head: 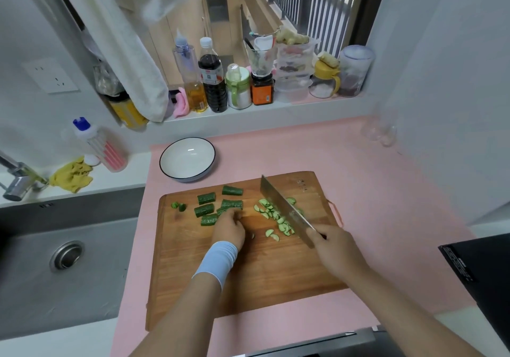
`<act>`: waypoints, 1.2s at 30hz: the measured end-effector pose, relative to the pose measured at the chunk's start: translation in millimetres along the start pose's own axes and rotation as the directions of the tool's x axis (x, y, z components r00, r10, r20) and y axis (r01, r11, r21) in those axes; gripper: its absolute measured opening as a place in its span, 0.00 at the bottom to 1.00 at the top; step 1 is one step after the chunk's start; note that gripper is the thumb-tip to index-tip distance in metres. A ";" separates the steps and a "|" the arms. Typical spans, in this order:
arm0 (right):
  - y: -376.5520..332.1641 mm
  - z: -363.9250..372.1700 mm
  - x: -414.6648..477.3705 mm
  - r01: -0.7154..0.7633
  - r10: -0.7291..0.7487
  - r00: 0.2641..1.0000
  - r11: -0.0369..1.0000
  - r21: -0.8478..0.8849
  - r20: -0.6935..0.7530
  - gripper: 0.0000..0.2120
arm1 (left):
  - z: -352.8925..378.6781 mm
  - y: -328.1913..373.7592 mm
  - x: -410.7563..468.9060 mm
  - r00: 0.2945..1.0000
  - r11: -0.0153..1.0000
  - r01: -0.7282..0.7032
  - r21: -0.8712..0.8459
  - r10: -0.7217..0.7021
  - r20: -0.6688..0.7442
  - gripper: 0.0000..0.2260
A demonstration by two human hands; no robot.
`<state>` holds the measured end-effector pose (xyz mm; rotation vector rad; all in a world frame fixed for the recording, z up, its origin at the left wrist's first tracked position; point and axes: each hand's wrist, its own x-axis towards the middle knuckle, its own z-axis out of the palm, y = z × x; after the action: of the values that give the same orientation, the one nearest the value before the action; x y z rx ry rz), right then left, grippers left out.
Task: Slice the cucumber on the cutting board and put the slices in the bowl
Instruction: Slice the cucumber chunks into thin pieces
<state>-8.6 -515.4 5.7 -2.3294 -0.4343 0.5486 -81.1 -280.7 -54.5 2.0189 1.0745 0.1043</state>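
**Head view: slicing under way, next piece being fetched**

The cutting board [248, 274] serves as the reference. The right hand [334, 243], above the board's right half, is wrapped round the handle of a cleaver [284, 207]. The blade points toward the board's far edge and stands in the heap of thin half-round slices [271, 213] at the centre-right. This is probably where the cuts fall, so the finished pieces pile up in one place.

The left hand [229, 227], at the board's centre, curls its fingers onto the nearest of the cucumber chunks [205, 199]. These short uncut lengths lie together in the far-left quarter, within easy reach yet apart from the blade. The hand appears to be drawing one toward the cleaver. Two small end bits [178, 206] sit by the left edge, apparently discarded.

The bowl [187, 161] stands just beyond the board's far-left corner and holds no slices. Its nearness suits a later sweep from board to bowl. Judged so, the task is roughly half done, with several chunks not yet sliced and no transfer begun.
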 end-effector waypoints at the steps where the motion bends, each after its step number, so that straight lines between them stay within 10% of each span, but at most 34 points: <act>1: -1.7 -3.1 2.7 -0.016 0.016 1.000 1.000 0.019 0.000 0.17 | 1.1 1.6 1.1 1.000 0.999 0.002 0.053 -0.003 0.027 0.15; 5: -1.9 -10.1 11.9 -0.055 0.053 0.998 0.993 0.101 0.024 0.21 | 16.1 10.3 -4.8 0.985 0.984 0.012 0.176 -0.042 0.168 0.12; 10: 0.6 -10.1 14.4 -0.062 0.059 0.998 0.992 0.110 0.036 0.20 | 38.8 28.5 -7.2 0.981 0.993 0.061 -0.100 -0.041 0.191 0.12; 18: -8.1 1.7 -8.8 0.069 -0.063 0.989 0.997 -0.044 0.131 0.16 | -1.9 0.0 -1.8 0.980 0.966 0.086 -0.243 -0.126 -0.151 0.19; 24: -11.5 30.3 -31.9 0.055 -0.036 0.981 0.994 -0.093 0.191 0.15 | -27.7 -26.7 12.2 0.952 0.996 -0.058 -0.063 0.037 -0.304 0.16; 30: -20.3 25.8 -24.9 0.002 0.005 0.997 0.996 -0.091 0.082 0.18 | -40.3 -47.1 19.1 0.956 0.952 -0.068 0.297 0.147 -0.252 0.20; 36: -43.2 37.8 -24.8 0.054 -0.046 0.993 0.996 -0.071 0.109 0.16 | -48.4 -66.4 22.6 0.970 0.942 -0.143 0.304 0.194 -0.145 0.14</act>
<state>-55.2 -475.2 17.0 -2.3595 -0.5703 0.6459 -130.5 -214.5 -75.8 2.4058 1.0709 0.2264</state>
